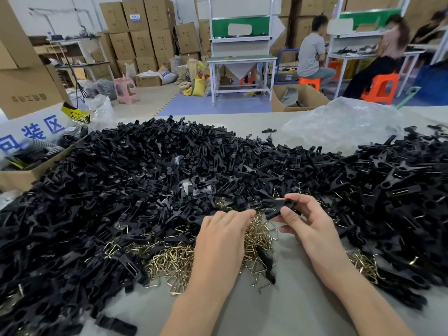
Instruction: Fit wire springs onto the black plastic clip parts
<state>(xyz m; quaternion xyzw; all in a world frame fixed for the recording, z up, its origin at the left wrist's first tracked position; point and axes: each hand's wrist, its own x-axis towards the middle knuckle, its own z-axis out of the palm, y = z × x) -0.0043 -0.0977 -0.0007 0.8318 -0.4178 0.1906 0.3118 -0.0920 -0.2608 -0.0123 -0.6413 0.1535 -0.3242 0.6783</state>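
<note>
Springs (174, 259) lie in a brassy tangle on the desk (298, 309) right in front of me, ringed on the left and far side by a big heap of black clip parts (145, 175). My left grip (221, 236) rests knuckles-up on the tangle with its fingers curled down into the wire. The tips are hidden, so I cannot tell whether they have hold of a spring. My right grip (309, 221) is just beside it, over the springs' far edge, with thumb and fingers pinching one held clip (278, 210) that points left toward my other hand. A second heap (400, 190) of black pieces spreads to the right, wire glinting among them. Beyond it lies a crumpled clear bag (339, 122), and a cardboard box (17, 177) sits at the desk's left edge.
</note>
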